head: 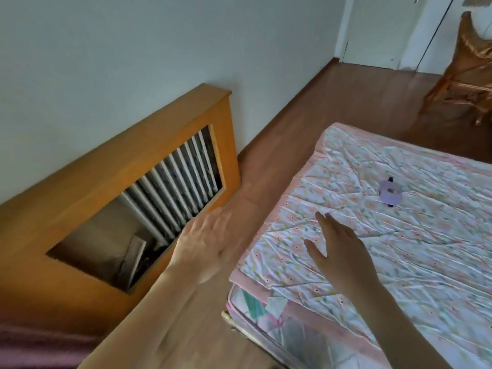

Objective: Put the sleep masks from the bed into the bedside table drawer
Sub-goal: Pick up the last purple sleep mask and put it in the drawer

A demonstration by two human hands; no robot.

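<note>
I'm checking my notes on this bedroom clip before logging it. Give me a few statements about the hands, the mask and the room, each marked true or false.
1. A purple sleep mask lies on the bed. True.
2. The right hand holds the mask. False: it is open and empty, short of the mask.
3. The left hand is open, over the floor beside the bed. True.
4. The radiator cover stands on the bed's far side. False: it stands against the wall to the left.

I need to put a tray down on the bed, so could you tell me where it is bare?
The bedspread is bare between the right hand and the lilac sleep mask, and rightwards beyond both. Only the mask's spot is taken.
</note>
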